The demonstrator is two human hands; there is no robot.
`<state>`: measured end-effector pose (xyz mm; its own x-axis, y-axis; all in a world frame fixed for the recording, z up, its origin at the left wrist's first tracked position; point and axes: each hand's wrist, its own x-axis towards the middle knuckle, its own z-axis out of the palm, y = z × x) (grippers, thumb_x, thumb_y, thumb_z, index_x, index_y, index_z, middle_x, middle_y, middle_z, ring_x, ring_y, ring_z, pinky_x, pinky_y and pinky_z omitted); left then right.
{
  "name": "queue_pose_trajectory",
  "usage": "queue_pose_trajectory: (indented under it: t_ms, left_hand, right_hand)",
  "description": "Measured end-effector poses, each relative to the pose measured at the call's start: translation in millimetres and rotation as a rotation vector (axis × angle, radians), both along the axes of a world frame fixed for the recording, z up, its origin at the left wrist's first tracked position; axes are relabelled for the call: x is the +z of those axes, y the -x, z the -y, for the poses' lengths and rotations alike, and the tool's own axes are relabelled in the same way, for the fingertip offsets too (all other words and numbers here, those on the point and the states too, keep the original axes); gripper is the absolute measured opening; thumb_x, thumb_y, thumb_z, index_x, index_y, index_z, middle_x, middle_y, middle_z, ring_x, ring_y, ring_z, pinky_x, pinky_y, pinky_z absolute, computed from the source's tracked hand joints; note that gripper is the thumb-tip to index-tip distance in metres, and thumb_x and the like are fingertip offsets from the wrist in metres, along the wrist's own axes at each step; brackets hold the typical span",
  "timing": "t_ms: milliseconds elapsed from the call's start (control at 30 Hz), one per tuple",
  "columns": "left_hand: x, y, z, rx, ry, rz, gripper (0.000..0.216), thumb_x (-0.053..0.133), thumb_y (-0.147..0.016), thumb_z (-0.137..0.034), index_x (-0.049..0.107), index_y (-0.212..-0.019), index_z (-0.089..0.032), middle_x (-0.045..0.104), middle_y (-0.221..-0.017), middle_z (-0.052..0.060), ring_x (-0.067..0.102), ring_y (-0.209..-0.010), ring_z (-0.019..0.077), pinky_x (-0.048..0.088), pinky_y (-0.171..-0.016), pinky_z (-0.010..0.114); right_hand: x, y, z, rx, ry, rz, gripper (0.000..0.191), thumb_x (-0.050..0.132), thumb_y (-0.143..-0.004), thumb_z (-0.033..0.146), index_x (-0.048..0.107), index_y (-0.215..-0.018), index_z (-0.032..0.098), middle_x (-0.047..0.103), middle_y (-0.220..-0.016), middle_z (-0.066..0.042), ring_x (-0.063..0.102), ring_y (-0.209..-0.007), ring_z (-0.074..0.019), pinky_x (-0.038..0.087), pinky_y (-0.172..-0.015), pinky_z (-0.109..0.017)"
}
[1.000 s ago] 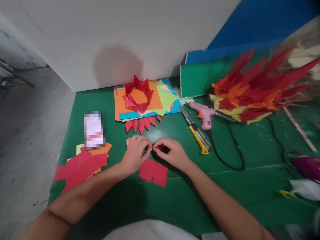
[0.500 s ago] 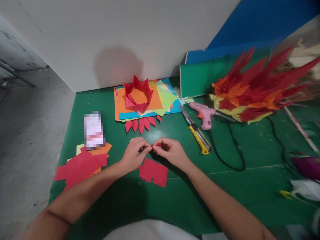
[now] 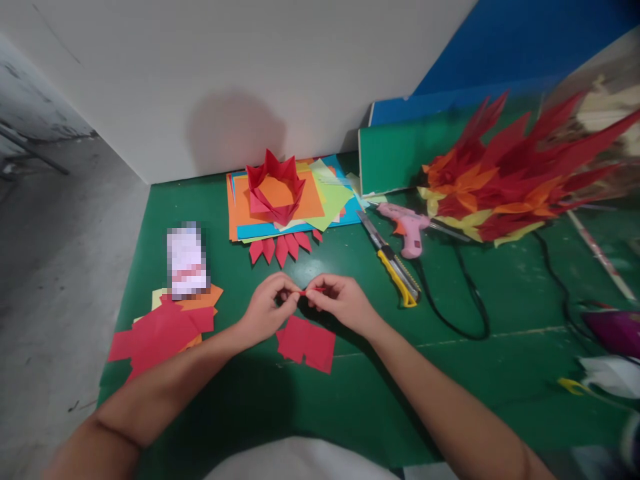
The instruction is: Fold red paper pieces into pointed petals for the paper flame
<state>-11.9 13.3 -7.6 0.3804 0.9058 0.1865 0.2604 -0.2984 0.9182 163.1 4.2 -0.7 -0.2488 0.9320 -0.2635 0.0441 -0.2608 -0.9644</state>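
Between my fingertips is a small piece of red paper (image 3: 303, 293), seen nearly edge-on. My left hand (image 3: 270, 303) pinches its left end between thumb and forefinger. The rest of it is pinched by my right hand (image 3: 337, 300), with a thin red tip showing past the fingers. Just below my hands, red paper pieces (image 3: 313, 343) lie overlapping on the green table (image 3: 370, 400). Beyond my hands, a row of folded red paper petals (image 3: 281, 249) pokes out from under a stack of coloured paper (image 3: 235, 213). A ring of pointed red folded paper (image 3: 287, 212) sits on that stack.
Right of the stack lie a yellow utility knife (image 3: 395, 270) and a pink glue gun (image 3: 411, 233) with a black cord (image 3: 453, 330). A red and orange paper flame (image 3: 515, 180) stands at the far right. At left, a blurred-out phone-like object (image 3: 187, 260) overlaps red and orange sheets (image 3: 163, 333).
My fingertips have drawn slightly apart, so a little more of the red paper shows between them. Both hands still pinch it. The objects on the table keep their places.
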Motion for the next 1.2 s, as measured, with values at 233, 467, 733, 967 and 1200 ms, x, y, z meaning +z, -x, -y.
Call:
queue_pose_trajectory:
  t_ms: [233,467,733,967,1200]
  left_hand:
    - [3.3,3.0,-4.0,-0.083,0.204,0.158,0.019,0.057,-0.084,-0.033,0.059,-0.074,-0.017,0.055,-0.073,0.001,0.051,-0.064,0.0109,0.041,-0.059,0.023]
    - [1.7,4.2,-1.3,-0.020,0.076,0.010,0.015,0.055,-0.084,-0.027,0.058,-0.074,-0.016,0.054,-0.071,0.000,0.046,-0.059,0.0090,0.037,-0.055,0.021]
    - [4.8,2.5,-0.6,-0.055,0.079,0.011,0.017,0.060,-0.082,-0.030,0.057,-0.071,-0.017,0.053,-0.068,-0.001,0.043,-0.057,0.0084,0.036,-0.054,0.021]
    - [0.3,3.5,-2.7,-0.031,0.267,0.128,0.033,0.064,-0.079,-0.046,0.058,-0.066,-0.016,0.052,-0.066,0.000,0.045,-0.057,0.0097,0.035,-0.051,0.022]
    - [2.0,4.3,-2.0,0.010,0.318,0.156,0.035,0.063,-0.079,-0.047,0.055,-0.065,-0.016,0.051,-0.065,-0.001,0.045,-0.059,0.0100,0.034,-0.053,0.022]
  right_hand:
    - [1.4,-4.5,-2.2,0.036,0.099,-0.124,0.031,0.071,-0.070,0.046,0.061,-0.070,0.017,0.058,-0.055,0.003,0.048,-0.046,-0.0059,0.040,-0.046,-0.019]
    - [-0.5,-4.6,-1.8,-0.029,0.019,-0.045,0.029,0.074,-0.067,0.044,0.066,-0.071,0.016,0.060,-0.055,0.002,0.050,-0.048,-0.0073,0.042,-0.048,-0.021]
    - [0.0,-3.0,-0.8,0.017,0.051,-0.067,0.030,0.074,-0.067,0.045,0.065,-0.069,0.016,0.061,-0.055,0.002,0.051,-0.048,-0.0074,0.042,-0.048,-0.021]
    - [0.4,-7.6,-3.8,0.115,0.087,-0.145,0.038,0.063,-0.078,0.051,0.064,-0.068,0.015,0.067,-0.061,-0.002,0.053,-0.049,-0.0073,0.042,-0.049,-0.021]
    - [-0.5,-10.4,-4.5,0.100,0.065,-0.213,0.044,0.056,-0.081,0.057,0.068,-0.079,0.014,0.068,-0.066,-0.004,0.057,-0.055,-0.0091,0.045,-0.055,-0.023]
